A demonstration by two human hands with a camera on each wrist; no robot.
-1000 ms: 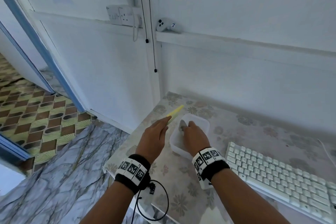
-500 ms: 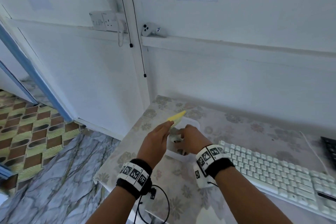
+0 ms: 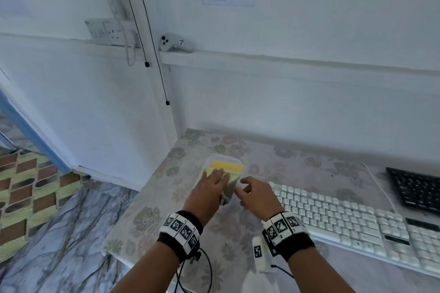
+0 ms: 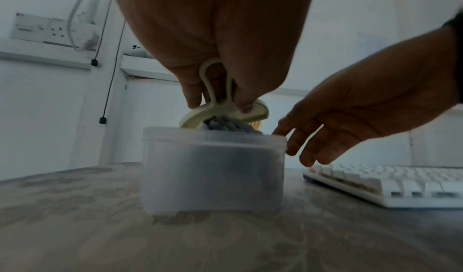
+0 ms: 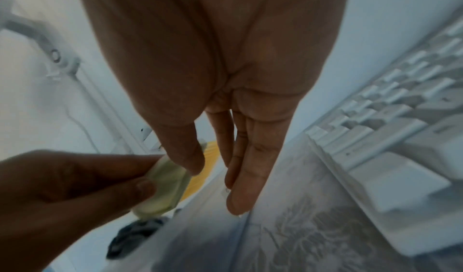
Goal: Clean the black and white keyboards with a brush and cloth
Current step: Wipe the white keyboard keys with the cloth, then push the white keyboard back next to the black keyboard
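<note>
Head view: left hand (image 3: 209, 188) pinching a pale green plastic brush with yellow bristles (image 3: 227, 169), held over a frosted translucent plastic tub (image 3: 235, 160) on the floral-patterned tabletop (image 3: 297, 169). Right hand (image 3: 258, 195) just right of the tub, fingers loosely bent, gripping nothing. White full-size keyboard (image 3: 345, 223) just right of that hand; black keyboard (image 3: 419, 188) farther right, at the frame edge. White double wall socket (image 3: 107, 32) and small white controller (image 3: 173, 43) up on the wall ledge.

Left wrist view: left hand (image 4: 208, 38) with fingertips (image 4: 194, 100) clamped on the looped handle of the brush (image 4: 220, 110), tilted just above the tub (image 4: 213, 169). Grey crumpled cloth (image 4: 228, 125) bulging over the tub rim, directly under the brush head. Right hand (image 4: 350, 121) relaxed, fingertips at the tub's right rim; whether touching, cannot tell. White keyboard (image 4: 391, 183) beside it on the tabletop (image 4: 75, 226).

Right wrist view: right hand (image 5: 225, 78) with fingers straight and together, thumb near the brush (image 5: 165, 187). Left hand (image 5: 62, 193) pinching that brush. Cloth (image 5: 135, 234) below, inside the tub (image 5: 208, 189). White keyboard (image 5: 388, 127) to the right.
</note>
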